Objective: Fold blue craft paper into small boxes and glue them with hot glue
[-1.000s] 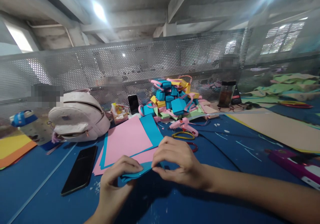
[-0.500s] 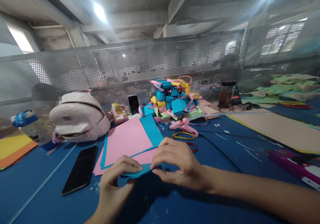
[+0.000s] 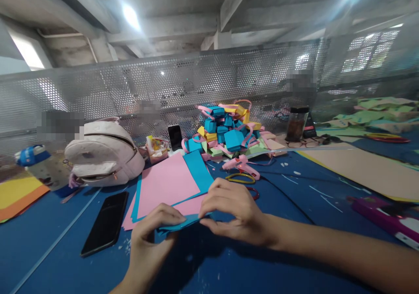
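Observation:
A folded piece of blue paper (image 3: 183, 225) is held between both hands, just above the near part of the blue table. My left hand (image 3: 155, 230) pinches its left end, thumb on top and fingers beneath. At the right end, my right hand (image 3: 229, 211) closes thumb and fingertips on the edge; the exact contact is partly hidden by the fingers. Behind the hands lies a stack of pink paper sheets (image 3: 166, 185) with a blue sheet (image 3: 199, 171) showing from under it. The far side of the folded piece cannot be seen.
A pink glue gun (image 3: 242, 165) and yellow-handled scissors (image 3: 240, 178) lie beyond my right hand. Blue and yellow paper boxes (image 3: 234, 140) are piled at the back. A black phone (image 3: 105, 224), a white backpack (image 3: 104, 154) and a bottle (image 3: 49, 169) are left; a magenta device (image 3: 386, 219) is right.
The hands have barely shifted. The blue paper is tilted slightly differently, and its right end shows a little more beside my right fingertips.

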A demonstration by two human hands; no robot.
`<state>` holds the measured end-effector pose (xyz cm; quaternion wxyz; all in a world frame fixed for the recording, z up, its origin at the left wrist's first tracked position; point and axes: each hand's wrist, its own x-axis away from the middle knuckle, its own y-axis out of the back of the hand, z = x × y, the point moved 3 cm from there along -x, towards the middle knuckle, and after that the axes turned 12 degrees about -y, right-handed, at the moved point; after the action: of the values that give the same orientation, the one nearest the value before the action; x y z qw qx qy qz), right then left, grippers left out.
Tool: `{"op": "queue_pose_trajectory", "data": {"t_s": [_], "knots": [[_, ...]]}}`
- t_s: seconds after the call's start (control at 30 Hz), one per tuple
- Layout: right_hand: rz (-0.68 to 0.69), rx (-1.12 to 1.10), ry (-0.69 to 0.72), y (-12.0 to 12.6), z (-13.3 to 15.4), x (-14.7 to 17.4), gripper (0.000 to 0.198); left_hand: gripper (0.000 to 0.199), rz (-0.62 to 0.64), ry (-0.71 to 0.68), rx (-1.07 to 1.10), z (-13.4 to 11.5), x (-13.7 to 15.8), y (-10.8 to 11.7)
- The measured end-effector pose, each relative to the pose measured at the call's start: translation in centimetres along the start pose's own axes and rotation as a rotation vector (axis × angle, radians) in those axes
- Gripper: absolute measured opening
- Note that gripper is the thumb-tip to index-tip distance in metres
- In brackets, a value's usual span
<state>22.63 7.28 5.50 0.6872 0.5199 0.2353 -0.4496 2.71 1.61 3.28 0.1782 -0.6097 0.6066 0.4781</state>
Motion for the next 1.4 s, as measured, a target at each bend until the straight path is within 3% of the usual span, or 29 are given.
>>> {"op": "queue_pose_trajectory", "data": {"t_s": [0.23,0.43,0.53,1.2,1.4], "knots": [[-0.010,-0.129,-0.050,0.2,0.0,-0.2,0.003,0.016,0.004,0.007,0.015,0.1,0.1,0.0],[-0.011,-0.312,-0.381,0.2,-0.2,-0.4,0.006,0.018,0.004,0.009,0.017,0.0,0.1,0.0],[-0.026,-0.367,-0.460,0.5,-0.2,-0.5,0.011,0.020,-0.004,0.009,0.011,0.0,0.1,0.0],[0.015,-0.205,-0.126,0.5,1.0,-0.4,0.006,0.014,0.006,0.004,0.013,-0.2,0.2,-0.3],[0.059,-0.155,-0.184,0.2,1.1,-0.1,0.007,0.015,0.015,0.001,0.010,-0.9,-0.2,-0.8]]}}
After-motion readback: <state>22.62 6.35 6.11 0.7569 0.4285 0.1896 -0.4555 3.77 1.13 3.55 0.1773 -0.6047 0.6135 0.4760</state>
